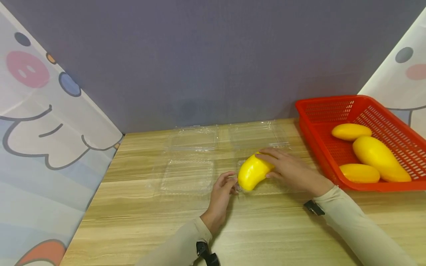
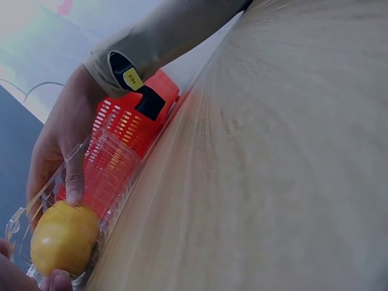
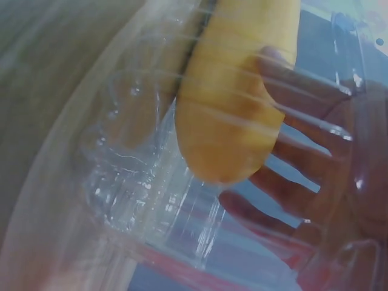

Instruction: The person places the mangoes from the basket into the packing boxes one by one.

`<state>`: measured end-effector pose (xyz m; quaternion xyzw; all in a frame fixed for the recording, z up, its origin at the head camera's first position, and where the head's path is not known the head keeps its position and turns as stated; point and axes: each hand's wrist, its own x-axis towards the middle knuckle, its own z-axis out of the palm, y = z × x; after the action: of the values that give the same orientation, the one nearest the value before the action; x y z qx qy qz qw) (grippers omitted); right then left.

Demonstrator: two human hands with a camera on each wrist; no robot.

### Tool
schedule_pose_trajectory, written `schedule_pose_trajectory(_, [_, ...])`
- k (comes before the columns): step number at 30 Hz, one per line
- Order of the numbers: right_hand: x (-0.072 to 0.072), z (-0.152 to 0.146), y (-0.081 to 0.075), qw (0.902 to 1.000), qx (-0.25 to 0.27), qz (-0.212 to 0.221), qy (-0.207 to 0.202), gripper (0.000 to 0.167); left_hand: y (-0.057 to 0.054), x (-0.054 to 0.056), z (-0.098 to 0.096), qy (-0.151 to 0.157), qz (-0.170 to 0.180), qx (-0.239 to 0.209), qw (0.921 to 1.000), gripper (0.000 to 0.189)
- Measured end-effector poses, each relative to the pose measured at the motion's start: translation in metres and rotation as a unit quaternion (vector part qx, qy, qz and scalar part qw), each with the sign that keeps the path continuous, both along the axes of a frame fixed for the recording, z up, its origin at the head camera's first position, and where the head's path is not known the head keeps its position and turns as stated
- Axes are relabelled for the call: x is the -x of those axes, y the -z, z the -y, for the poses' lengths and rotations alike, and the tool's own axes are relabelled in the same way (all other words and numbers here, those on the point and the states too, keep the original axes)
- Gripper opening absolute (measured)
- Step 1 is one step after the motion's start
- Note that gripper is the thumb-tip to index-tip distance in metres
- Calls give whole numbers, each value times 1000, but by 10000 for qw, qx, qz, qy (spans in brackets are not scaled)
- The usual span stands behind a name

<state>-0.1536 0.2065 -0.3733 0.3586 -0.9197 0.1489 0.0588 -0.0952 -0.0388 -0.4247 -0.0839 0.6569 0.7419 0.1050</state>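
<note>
A yellow mango [image 1: 252, 173] is in my right hand [image 1: 291, 168], whose fingers and thumb grip its far right end. The mango is tilted over the right-hand clear plastic box [image 1: 267, 188], inside its walls as seen in the left wrist view. At the near left side of that box, my left hand [image 1: 221, 194] holds the rim with curled fingers. Its fingertips lie close to the mango's lower end. Through the clear plastic, the right wrist view shows the mango [image 3: 227, 121] and the right fingers beside it.
Left of the hands lies a second open clear box [image 1: 189, 175], its lid folded back. A red basket [image 1: 317, 147] on the right holds three mangoes, one of them a long mango [image 1: 379, 157]. A grey wall [image 1: 206, 66] closes off the back of the wooden table [image 1: 133, 207].
</note>
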Motion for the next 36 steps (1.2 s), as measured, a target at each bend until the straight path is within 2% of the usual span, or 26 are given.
schedule_pose_trajectory(8, [-2,-2,-2,10000,-7,-31,-30,67,0,-1,0,-18,9,32,10000,36])
schedule_pose_trajectory(14, [-7,-6,-12,9999,-50,-5,130,67,0,-1,0,-41,-18,-10,10000,34])
schedule_pose_trajectory(21, [-12,-20,-36,9987,-156,-30,476,64,0,-1,0,-87,-35,-5,10000,33])
schedule_pose_trajectory(27, [-24,-37,-63,9976,-128,91,668,61,1,-1,0,-93,-49,12,9999,32])
schedule_pose_trajectory(31, [-31,-48,-79,9969,-41,-160,765,63,1,-1,1,-50,-79,20,10000,33])
schedule_pose_trajectory(36, [-39,-64,-91,9940,-142,-182,1067,65,1,-1,1,15,-97,3,10000,33])
